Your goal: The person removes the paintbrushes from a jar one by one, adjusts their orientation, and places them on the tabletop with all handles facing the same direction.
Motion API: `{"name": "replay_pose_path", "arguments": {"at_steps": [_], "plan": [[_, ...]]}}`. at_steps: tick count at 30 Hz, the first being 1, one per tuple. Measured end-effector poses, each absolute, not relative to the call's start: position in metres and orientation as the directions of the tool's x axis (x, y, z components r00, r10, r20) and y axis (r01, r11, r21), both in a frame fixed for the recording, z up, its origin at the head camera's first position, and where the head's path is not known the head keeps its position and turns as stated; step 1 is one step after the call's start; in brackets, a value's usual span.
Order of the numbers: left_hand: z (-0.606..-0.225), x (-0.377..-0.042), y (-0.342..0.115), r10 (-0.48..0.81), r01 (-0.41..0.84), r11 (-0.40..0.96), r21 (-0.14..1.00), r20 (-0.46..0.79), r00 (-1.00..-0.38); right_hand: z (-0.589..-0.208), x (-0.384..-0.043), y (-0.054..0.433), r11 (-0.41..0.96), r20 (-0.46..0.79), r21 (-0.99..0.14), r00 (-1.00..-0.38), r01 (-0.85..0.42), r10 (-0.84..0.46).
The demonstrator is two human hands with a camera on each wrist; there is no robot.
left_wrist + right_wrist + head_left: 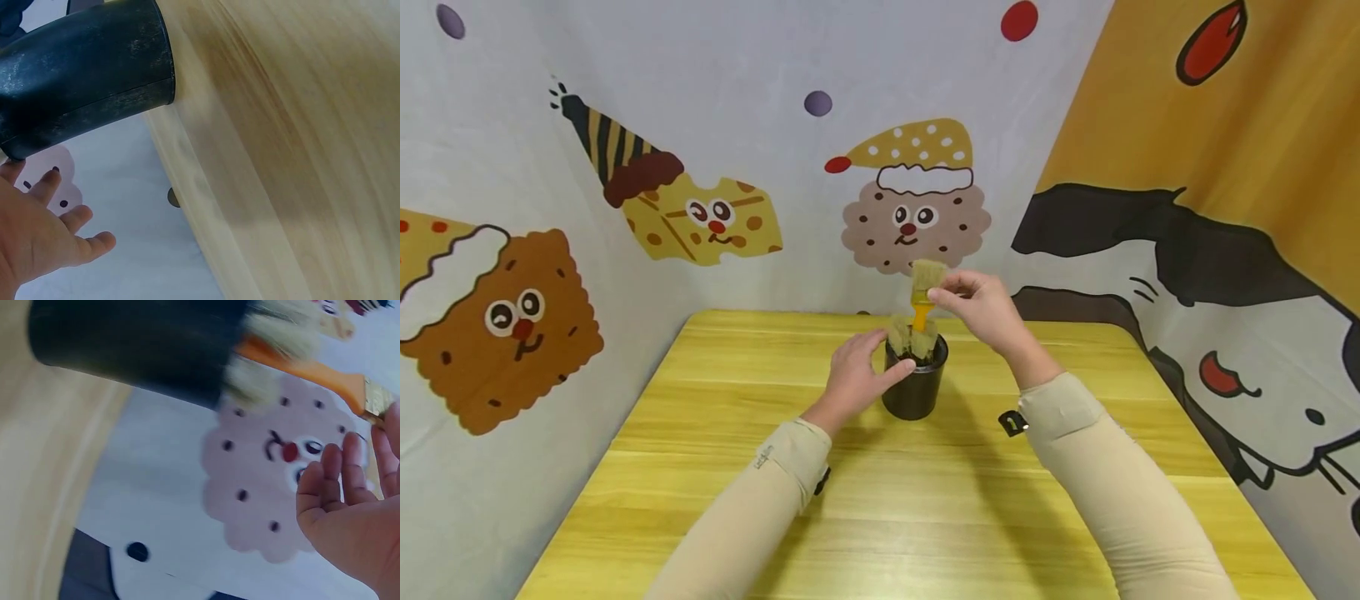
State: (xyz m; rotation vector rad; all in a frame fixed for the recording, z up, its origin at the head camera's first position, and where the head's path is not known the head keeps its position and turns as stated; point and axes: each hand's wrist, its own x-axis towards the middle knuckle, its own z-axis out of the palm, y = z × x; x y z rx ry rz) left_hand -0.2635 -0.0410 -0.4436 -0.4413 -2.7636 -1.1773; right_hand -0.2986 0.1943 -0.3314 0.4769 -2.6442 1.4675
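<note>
My right hand (988,310) pinches a paintbrush (921,317) near its metal band, with the pale bristles up and the orange handle pointing down. In the right wrist view the orange handle (328,375) reaches into the mouth of a black cup (131,347); the other fingers are half extended. Other brushes' bristles (901,335) stick up out of the cup, their handles hidden inside. My left hand (852,373) holds the cup at its rim, thumb across the near side and forefinger at the left. The left wrist view shows its remaining fingers (76,217) spread away from the cup.
The cup stands upright on a wooden table (880,517), toward its back edge. Behind the table hangs a pale cloth (760,50) printed with cartoon biscuits and cheese; an orange section with a cartoon animal (1247,358) is at the right.
</note>
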Motion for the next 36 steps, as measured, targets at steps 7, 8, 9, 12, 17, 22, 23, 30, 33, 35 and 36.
{"name": "replay_pose_path", "arguments": {"at_steps": [7, 8, 9, 12, 17, 22, 23, 30, 33, 35, 36], "plan": [[-0.445, -0.262, -0.042, 0.208, 0.272, 0.639, 0.719, 0.179, -0.962, -0.294, -0.292, 0.224, 0.165, 0.377, -0.910, -0.925, -0.381, -0.056], [-0.445, -0.262, -0.042, 0.209, 0.274, 0.637, 0.720, 0.181, -0.961, -0.290, -0.291, 0.231, 0.110, 0.384, -0.917, -0.923, -0.384, -0.028], [-0.445, -0.262, -0.042, 0.208, 0.274, 0.639, 0.719, 0.181, -0.961, -0.288, -0.290, 0.238, 0.062, 0.384, -0.922, -0.923, -0.383, -0.002], [-0.446, -0.262, -0.043, 0.206, 0.272, 0.643, 0.716, 0.180, -0.962, -0.288, -0.291, 0.261, 0.010, 0.340, -0.940, -0.938, -0.340, 0.072], [-0.447, -0.263, -0.044, 0.196, 0.255, 0.644, 0.721, 0.167, -0.966, -0.314, -0.299, 0.294, 0.233, 0.140, -0.965, -0.987, -0.116, 0.085], [-0.447, -0.263, -0.043, 0.198, 0.257, 0.645, 0.720, 0.167, -0.966, -0.365, -0.310, 0.305, 0.515, -0.083, -0.854, -0.997, 0.068, -0.006], [-0.447, -0.263, -0.043, 0.201, 0.259, 0.646, 0.718, 0.167, -0.965, -0.377, -0.311, 0.305, 0.559, -0.121, -0.825, -0.992, 0.086, -0.027], [-0.445, -0.261, -0.040, 0.201, 0.245, 0.633, 0.734, 0.150, -0.968, -0.437, -0.316, 0.293, 0.677, -0.317, -0.724, -0.937, 0.136, -0.150], [-0.446, -0.260, -0.039, 0.193, 0.236, 0.635, 0.735, 0.145, -0.970, -0.451, -0.318, 0.285, 0.689, -0.341, -0.711, -0.926, 0.139, -0.165], [-0.447, -0.261, -0.038, 0.189, 0.232, 0.636, 0.736, 0.144, -0.971, -0.458, -0.320, 0.280, 0.695, -0.347, -0.705, -0.924, 0.142, -0.162], [-0.448, -0.261, -0.038, 0.188, 0.232, 0.636, 0.736, 0.144, -0.972, -0.461, -0.321, 0.278, 0.697, -0.347, -0.703, -0.924, 0.143, -0.160]]}}
